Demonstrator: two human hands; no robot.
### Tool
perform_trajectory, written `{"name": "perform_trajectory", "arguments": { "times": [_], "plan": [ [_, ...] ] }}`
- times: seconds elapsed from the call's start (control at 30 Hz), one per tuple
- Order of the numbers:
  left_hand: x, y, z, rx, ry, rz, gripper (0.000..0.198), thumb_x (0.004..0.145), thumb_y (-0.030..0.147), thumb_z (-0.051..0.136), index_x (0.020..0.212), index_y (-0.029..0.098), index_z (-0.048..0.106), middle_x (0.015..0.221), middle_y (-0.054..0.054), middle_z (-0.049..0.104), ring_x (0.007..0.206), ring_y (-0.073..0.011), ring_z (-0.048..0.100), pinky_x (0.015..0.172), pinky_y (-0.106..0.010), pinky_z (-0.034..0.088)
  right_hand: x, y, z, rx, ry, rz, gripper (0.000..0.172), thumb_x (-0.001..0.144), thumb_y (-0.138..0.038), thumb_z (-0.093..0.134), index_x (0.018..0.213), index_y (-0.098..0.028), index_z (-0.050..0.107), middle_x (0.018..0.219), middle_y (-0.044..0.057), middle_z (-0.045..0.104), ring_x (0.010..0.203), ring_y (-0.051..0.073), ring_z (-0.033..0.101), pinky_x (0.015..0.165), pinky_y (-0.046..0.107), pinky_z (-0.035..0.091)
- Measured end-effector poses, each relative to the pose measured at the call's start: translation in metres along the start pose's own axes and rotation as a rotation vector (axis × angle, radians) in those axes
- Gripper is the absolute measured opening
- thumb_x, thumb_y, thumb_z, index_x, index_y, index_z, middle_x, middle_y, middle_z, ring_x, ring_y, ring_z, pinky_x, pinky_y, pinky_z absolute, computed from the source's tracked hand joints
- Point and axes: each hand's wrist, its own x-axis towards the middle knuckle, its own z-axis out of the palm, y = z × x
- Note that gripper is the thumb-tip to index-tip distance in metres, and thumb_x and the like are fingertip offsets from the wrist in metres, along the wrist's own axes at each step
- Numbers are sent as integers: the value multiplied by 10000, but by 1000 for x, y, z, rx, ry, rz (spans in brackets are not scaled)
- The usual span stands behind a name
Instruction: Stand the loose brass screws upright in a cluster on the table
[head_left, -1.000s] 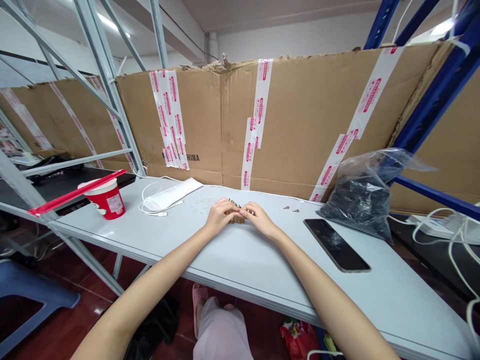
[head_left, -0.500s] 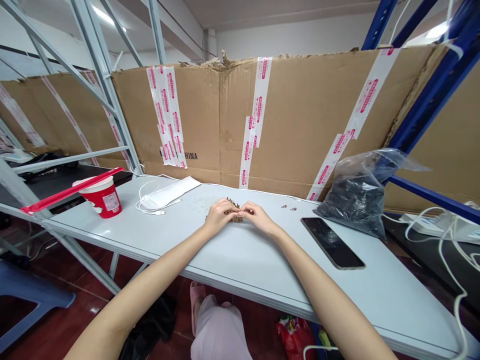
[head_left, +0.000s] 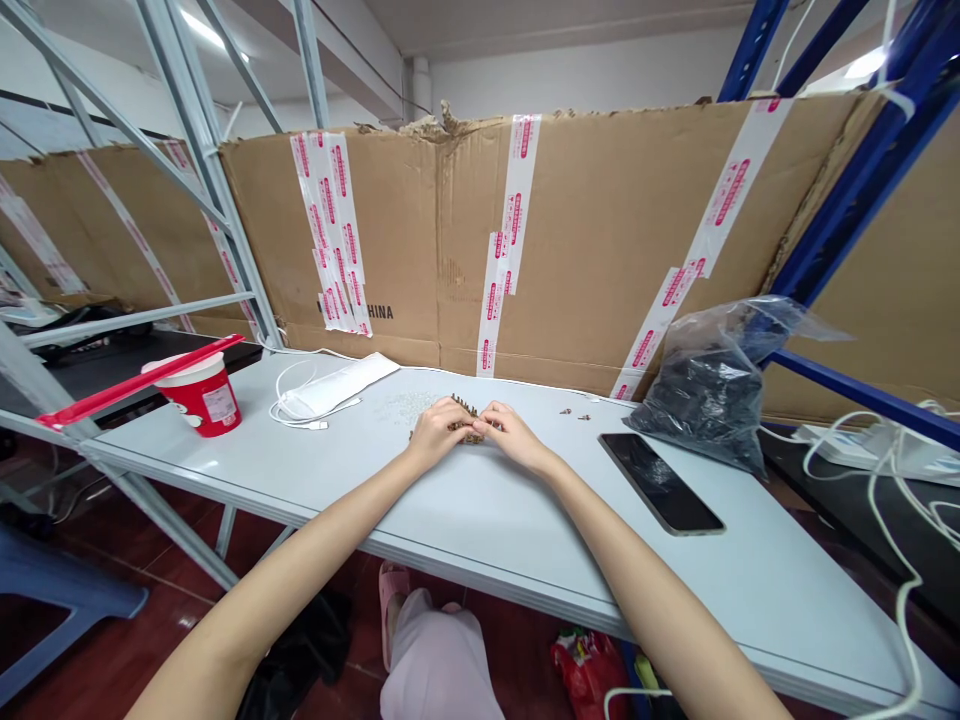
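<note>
My left hand is closed at the middle of the tabletop, its fingers around a small brownish-gold toothed piece. A row of short spikes shows above the fingertips, and more of it shows below them; the rest is covered. My right hand meets it from the other side, thumb and forefinger pinched against the piece's right end. Whatever lies in that pinch is too small to make out. Tiny clear bits lie scattered just left of my left hand. Further right are two small brown pieces.
On the white table, a black phone and a plastic bag of dark contents are at the right. At the left are a white power strip with cable and a red cup. A cardboard wall closes the back.
Both hands stay at the same spot; the right fingertips have shifted very slightly against the toothed piece. The view has moved a little, and the objects on the table lie as before.
</note>
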Motion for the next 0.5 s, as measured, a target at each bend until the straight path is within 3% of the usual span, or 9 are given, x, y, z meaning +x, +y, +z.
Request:
{"name": "perform_trajectory", "arguments": {
  "times": [0.17, 0.3, 0.37, 0.5],
  "plan": [
    [-1, 0, -2, 11, 1, 29, 161, 770, 332, 575, 736, 192, 646, 714, -17, 645, 701, -135, 526, 699, -280, 422, 3, 4, 5, 99, -42, 19, 439, 868, -458, 357, 625, -156, 561, 740, 21, 489, 768, 136, 467, 766, 258, 351],
    [0, 0, -5, 51, -28, -19, 214, 762, 367, 579, 883, 200, 638, 821, -29, 649, 800, -156, 534, 760, -295, 419, 5, 8, -3, 91, -51, 33, 453, 886, -443, 310, 675, -148, 582, 773, 32, 535, 788, 132, 500, 788, 249, 360],
    [2, -2, -9, 111, -21, -99, 278, 766, 390, 568, 971, 210, 619, 878, -32, 641, 861, -170, 524, 791, -304, 411, 3, 15, -16, -94, 20, 128, 425, 885, -422, 328, 716, -149, 606, 822, 53, 568, 840, 150, 503, 805, 263, 352],
    [5, -20, -26, 346, 60, -342, 263, 831, 387, 452, 924, 218, 630, 964, -40, 605, 946, -194, 494, 868, -340, 368, -12, 38, -44, -674, 273, 529, 339, 854, -377, 406, 850, -130, 638, 983, 147, 573, 1009, 254, 452, 823, 352, 331]
  ]
}}
